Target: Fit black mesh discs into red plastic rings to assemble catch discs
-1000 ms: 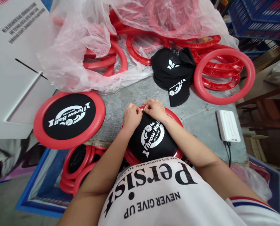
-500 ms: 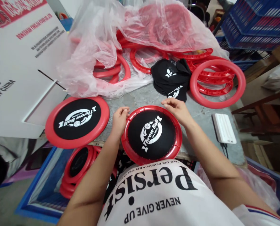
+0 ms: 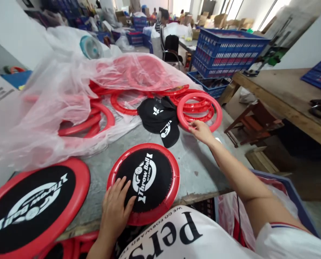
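Right hand (image 3: 202, 131) has moved onto 1 hollow red ring (image 3: 200, 95).

Left hand (image 3: 114, 208) lies flat on the disc (image 3: 144, 181); beyond the disc, right hand (image 3: 202, 131) seemingly touches 1 red ring (image 3: 199, 109).

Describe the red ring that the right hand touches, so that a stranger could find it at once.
Find the grey table, then its far right corner, beside the heap of black cloth covers. The ring tops a small stack of bare red rings, the right hand on its near rim. Unlike rings further left, no plastic bag covers it.
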`<state>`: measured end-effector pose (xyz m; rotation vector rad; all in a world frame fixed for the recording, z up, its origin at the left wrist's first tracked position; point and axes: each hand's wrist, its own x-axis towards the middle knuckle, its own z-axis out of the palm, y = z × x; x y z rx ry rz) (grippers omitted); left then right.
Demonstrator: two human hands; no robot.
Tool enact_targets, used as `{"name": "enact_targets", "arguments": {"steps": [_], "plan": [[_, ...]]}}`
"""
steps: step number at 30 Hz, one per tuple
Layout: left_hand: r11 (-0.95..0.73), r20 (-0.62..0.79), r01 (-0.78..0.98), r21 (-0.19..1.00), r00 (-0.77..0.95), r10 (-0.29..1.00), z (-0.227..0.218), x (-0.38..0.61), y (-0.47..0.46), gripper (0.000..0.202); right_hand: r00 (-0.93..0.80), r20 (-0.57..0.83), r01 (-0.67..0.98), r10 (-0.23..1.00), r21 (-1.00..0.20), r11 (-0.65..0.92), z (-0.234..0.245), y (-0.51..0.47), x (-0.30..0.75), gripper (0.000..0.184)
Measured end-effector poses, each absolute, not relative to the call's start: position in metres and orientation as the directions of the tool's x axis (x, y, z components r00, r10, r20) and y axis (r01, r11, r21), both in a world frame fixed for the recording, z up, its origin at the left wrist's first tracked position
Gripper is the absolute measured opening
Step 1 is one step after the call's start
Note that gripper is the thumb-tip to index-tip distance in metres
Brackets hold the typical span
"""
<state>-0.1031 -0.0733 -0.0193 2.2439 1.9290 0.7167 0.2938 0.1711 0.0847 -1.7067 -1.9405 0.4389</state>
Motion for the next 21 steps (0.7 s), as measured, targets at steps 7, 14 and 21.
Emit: {"name": "enact_targets", "arguments": {"steps": [7, 14, 21], "plan": [[-0.201, 0.344, 0.915, 0.349, 0.074, 0.936, -0.028, -0.118, -0.058, 0.067, -0.026, 0.165, 0.967, 0.986, -0.246, 0.067, 0.096, 0.261, 0.310, 0.037], [-0.222, 0.386, 0.923, 0.315, 0.089, 0.918, -0.035, -0.119, -0.059, 0.059, -0.066, -0.195, 0.975, 0.979, -0.219, 0.022, 0.065, 0.252, 0.291, 0.045], [-0.307, 0.496, 0.933, 0.187, 0.180, 0.849, -0.033, -0.116, -0.055, 0.039, 0.003, -0.032, 0.948, 0.999, -0.318, -0.013, 0.094, 0.228, 0.293, 0.038]]}}
